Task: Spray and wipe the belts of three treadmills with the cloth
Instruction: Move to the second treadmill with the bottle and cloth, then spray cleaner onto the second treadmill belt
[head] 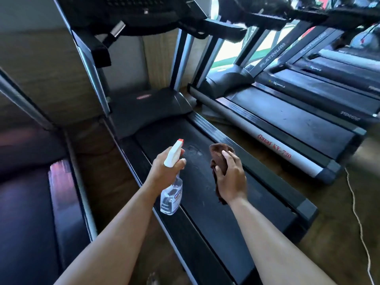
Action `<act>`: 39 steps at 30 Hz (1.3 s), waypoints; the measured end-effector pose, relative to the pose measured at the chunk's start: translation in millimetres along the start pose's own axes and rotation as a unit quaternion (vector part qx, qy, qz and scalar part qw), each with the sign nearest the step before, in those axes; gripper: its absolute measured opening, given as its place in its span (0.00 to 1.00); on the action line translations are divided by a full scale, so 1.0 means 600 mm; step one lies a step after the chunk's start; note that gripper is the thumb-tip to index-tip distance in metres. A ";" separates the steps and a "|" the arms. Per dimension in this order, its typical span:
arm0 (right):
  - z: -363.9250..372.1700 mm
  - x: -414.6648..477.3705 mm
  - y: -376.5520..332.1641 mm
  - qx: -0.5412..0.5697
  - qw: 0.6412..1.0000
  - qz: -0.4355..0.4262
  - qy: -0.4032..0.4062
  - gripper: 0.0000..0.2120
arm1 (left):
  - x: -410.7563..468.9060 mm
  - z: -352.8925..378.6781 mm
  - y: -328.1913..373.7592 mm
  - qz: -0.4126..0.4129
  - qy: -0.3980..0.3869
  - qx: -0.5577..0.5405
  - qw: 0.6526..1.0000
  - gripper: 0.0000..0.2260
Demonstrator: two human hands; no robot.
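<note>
Left grip point(166, 167) holds the bottle point(171, 194) over the damp belt point(205, 202); right grip point(230, 177) clutches the cloth point(219, 155). Spraying looks done here; wiping should follow, cloth pressed flat.

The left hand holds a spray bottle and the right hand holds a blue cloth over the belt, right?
Not quite. The head view shows the cloth is brown, not blue. The left hand does hold the spray bottle, and the right hand holds the cloth over the belt.
</note>
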State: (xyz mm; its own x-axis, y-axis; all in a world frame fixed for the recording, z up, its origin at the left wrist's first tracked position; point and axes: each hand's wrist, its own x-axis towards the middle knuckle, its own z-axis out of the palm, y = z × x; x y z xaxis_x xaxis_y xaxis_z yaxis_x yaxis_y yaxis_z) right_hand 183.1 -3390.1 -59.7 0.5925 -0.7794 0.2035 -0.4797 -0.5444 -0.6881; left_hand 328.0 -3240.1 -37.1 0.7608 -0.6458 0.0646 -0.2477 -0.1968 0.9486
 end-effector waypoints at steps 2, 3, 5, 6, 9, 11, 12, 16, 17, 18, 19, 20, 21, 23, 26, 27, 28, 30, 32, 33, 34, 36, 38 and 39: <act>0.031 0.020 -0.019 0.004 1.000 -0.004 -0.005 0.24 | 0.029 -0.024 -0.013 -0.001 0.007 0.006 1.000 0.09; 0.046 0.031 -0.029 0.005 1.000 -0.005 -0.006 0.24 | 0.044 -0.037 -0.020 -0.002 0.009 0.009 1.000 0.09; 0.079 0.052 -0.048 0.005 1.000 -0.004 -0.004 0.24 | 0.079 -0.063 -0.039 -0.003 0.006 0.010 1.000 0.08; 0.097 0.064 -0.058 0.005 1.000 -0.001 -0.002 0.24 | 0.098 -0.077 -0.049 -0.004 0.001 0.009 1.000 0.08; 0.151 0.100 -0.094 0.006 1.000 0.012 0.008 0.24 | 0.159 -0.125 -0.075 -0.002 -0.013 0.017 1.000 0.09; 0.186 0.125 -0.120 0.005 0.999 0.030 0.015 0.24 | 0.203 -0.158 -0.092 0.001 -0.032 0.020 0.999 0.09; 0.202 0.136 -0.133 0.005 0.999 0.042 0.018 0.24 | 0.226 -0.174 -0.100 0.001 -0.043 0.022 0.999 0.09; 0.257 0.173 -0.175 0.005 0.996 0.076 0.039 0.24 | 0.309 -0.222 -0.121 0.013 -0.084 0.037 0.996 0.10; 0.268 0.180 -0.182 0.001 0.996 0.080 0.044 0.24 | 0.327 -0.230 -0.124 0.018 -0.092 0.039 0.995 0.10; 0.278 0.188 -0.187 -0.002 0.995 0.084 0.049 0.24 | 0.344 -0.236 -0.129 0.022 -0.098 0.040 0.994 0.09; 0.287 0.195 -0.190 -0.004 0.995 0.088 0.054 0.24 | 0.359 -0.240 -0.132 0.025 -0.103 0.041 0.994 0.09; 0.294 0.202 -0.190 -0.004 0.994 0.093 0.059 0.24 | 0.373 -0.241 -0.135 0.028 -0.108 0.040 0.993 0.09; 0.298 0.209 -0.190 -0.004 0.993 0.098 0.063 0.24 | 0.385 -0.242 -0.138 0.031 -0.112 0.040 0.992 0.10; 0.305 0.222 -0.185 0.001 0.992 0.108 0.071 0.24 | 0.407 -0.237 -0.145 0.033 -0.119 0.037 0.992 0.11; 0.308 0.247 -0.169 0.003 0.989 0.121 0.083 0.24 | 0.437 -0.216 -0.150 0.031 -0.130 0.027 0.991 0.11; 0.308 0.254 -0.163 0.002 0.989 0.124 0.085 0.24 | 0.445 -0.207 -0.151 0.031 -0.136 0.023 0.990 0.11; 0.308 0.261 -0.156 0.002 0.988 0.126 0.085 0.24 | 0.453 -0.198 -0.153 0.031 -0.142 0.018 0.989 0.10; 0.306 0.275 -0.143 -0.001 0.987 0.136 0.085 0.24 | 0.469 -0.179 -0.153 0.029 -0.153 0.016 0.988 0.09; 0.302 0.285 -0.133 0.000 0.986 0.145 0.084 0.24 | 0.485 -0.161 -0.152 0.026 -0.163 0.017 0.986 0.09; 0.300 0.290 -0.129 0.000 0.986 0.146 0.084 0.24 | 0.493 -0.154 -0.150 0.026 -0.167 0.017 0.985 0.09; 0.299 0.295 -0.124 -0.003 0.985 0.149 0.086 0.24 | 0.503 -0.146 -0.150 0.025 -0.173 0.015 0.984 0.09; 0.299 0.307 -0.116 -0.008 0.981 0.165 0.099 0.24 | 0.526 -0.131 -0.152 0.029 -0.190 0.016 0.981 0.09; 0.304 0.316 -0.110 -0.006 0.975 0.188 0.115 0.24 | 0.549 -0.118 -0.153 0.030 -0.218 0.014 0.975 0.09; 0.308 0.321 -0.108 -0.004 0.973 0.195 0.125 0.24 | 0.563 -0.112 -0.153 0.030 -0.232 0.011 0.972 0.10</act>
State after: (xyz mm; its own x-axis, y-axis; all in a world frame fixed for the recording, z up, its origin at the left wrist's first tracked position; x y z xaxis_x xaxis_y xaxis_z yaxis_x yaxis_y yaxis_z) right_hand 448.2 -3447.8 -104.8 0.1890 -0.9776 0.0926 -0.6422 -0.1944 -0.7415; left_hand 647.8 -3390.5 -81.8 0.3940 -0.9186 -0.0323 -0.2992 -0.1614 0.9404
